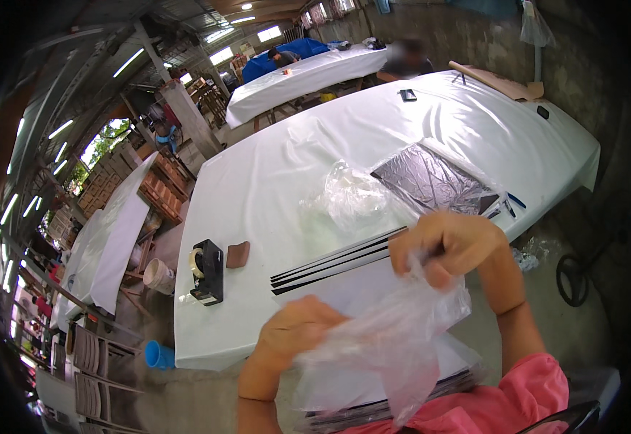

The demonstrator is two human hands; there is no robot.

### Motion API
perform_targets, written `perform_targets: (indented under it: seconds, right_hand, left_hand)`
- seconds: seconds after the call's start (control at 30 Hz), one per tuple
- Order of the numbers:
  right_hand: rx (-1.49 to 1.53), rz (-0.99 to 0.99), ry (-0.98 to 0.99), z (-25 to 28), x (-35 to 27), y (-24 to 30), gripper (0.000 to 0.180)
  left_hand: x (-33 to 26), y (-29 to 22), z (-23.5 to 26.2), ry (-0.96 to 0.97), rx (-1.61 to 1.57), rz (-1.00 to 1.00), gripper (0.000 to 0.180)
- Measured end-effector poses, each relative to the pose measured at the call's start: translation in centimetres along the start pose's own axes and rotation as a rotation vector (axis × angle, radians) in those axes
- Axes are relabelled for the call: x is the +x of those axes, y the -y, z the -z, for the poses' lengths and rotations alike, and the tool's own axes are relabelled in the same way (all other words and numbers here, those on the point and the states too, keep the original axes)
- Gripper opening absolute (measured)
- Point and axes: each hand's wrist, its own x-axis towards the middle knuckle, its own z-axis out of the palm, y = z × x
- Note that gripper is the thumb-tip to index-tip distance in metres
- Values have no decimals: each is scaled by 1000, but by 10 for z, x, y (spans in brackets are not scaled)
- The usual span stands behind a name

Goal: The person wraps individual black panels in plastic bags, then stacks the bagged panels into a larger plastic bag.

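Pink sleeve (538, 383) nearest, my right hand (454, 244) pinches clear plastic (382, 341), fingers closed; whether my left hand (297, 330) grips, I can't tell. Tugging hard could tear it.

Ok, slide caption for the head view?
Left hand and right hand hold clear plastic at a white table bearing a tape dispenser.

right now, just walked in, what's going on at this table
A person in a pink top is handling thin clear plastic in front of a white-covered table. The right hand grips it; the left hand is against its other side, its grip blurred. Just beyond, dark-edged strips lie on the table. A black tape dispenser and a small brown block sit to the left; crumpled clear plastic lies farther back.
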Motion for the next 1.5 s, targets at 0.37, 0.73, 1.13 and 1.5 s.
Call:
perform_targets:
  seconds: [0.37, 0.73, 1.13, 1.5]
  right_hand:
    - [1183, 94, -455, -17, -8, -102, 21]
    - [-254, -342, -327, 24, -42, -60, 28]
    - [-141, 573, -949, 19, 78, -12, 19]
    - [-1259, 288, -1438, 193, 58, -76, 21]
  left_hand:
    - [-49, 69, -1, -275, -707, -19, 34]
    - [-115, 109, 97, -500, -1146, -169, 61]
    - [77, 20, -16, 144, -49, 233, 83]
    - [91, 59, 84, -17, -500, 305, 47]
